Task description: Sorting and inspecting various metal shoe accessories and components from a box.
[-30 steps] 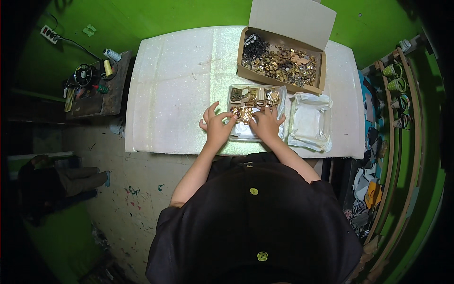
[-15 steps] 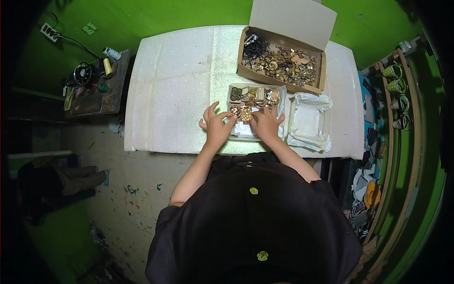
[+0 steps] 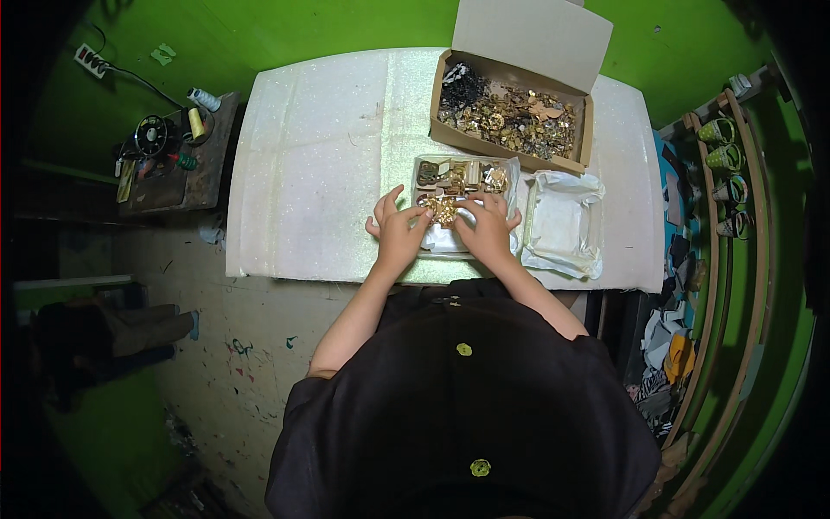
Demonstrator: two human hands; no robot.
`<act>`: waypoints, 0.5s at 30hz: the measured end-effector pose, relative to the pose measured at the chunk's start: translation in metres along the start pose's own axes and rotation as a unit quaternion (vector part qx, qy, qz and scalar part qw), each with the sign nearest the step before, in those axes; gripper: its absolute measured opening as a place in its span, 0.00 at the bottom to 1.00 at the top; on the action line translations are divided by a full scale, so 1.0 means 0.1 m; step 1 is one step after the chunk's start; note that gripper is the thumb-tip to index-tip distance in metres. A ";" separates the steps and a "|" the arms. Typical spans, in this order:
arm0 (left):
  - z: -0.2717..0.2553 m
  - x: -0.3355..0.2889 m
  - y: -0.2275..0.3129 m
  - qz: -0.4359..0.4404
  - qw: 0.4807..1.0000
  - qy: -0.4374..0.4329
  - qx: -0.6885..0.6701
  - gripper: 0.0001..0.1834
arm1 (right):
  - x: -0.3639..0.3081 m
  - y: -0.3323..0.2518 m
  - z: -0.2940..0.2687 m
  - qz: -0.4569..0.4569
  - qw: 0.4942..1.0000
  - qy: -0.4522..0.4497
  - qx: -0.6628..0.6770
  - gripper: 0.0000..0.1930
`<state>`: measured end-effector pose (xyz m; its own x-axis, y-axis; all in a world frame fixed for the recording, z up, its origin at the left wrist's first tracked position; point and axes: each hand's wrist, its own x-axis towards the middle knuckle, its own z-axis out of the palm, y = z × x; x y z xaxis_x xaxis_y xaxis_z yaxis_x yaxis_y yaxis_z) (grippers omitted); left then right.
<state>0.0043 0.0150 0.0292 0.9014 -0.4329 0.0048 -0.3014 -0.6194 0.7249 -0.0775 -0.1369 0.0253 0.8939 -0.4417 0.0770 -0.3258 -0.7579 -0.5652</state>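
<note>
A shallow clear tray (image 3: 417, 177) lined with white paper sits close to the table's front edge. Rows of gold-coloured metal pieces, like buckles or ornaments (image 3: 458, 177), fill its far half. Above its middle is a shiny gold ornament (image 3: 443, 210), its exact kind too small to make out. My left hand (image 3: 400, 232) pinches the ornament's left side between thumb and forefinger, the other fingers raised. On the opposite side, my right hand (image 3: 487, 229) closes thumb and forefinger on its edge. White paper shows in the tray's near part.
Behind the tray stands an open cardboard box (image 3: 510, 156) of loose gold and dark metal pieces. A paper-lined tray or lid (image 3: 562, 225) lies to the right. A sewing machine (image 3: 151, 147) is on a side table at left; shoes (image 3: 724, 156) hang on a right-hand rack (image 3: 713, 294).
My hands stay over the tray. The gold ornament now spans between my fingertips, where a round gold piece was near my left fingers before. The view has shifted slightly.
</note>
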 end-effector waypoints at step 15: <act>0.16 -0.02 0.14 0.005 0.999 -0.016 -0.032 0.12 | -0.05 0.11 -0.02 0.017 0.988 -0.089 0.123 0.10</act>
<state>-0.0064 -0.0032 0.0287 0.8877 -0.4603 -0.0094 -0.2888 -0.5727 0.7672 -0.0861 -0.1440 0.0204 0.9311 -0.3563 -0.0788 -0.2909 -0.5944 -0.7497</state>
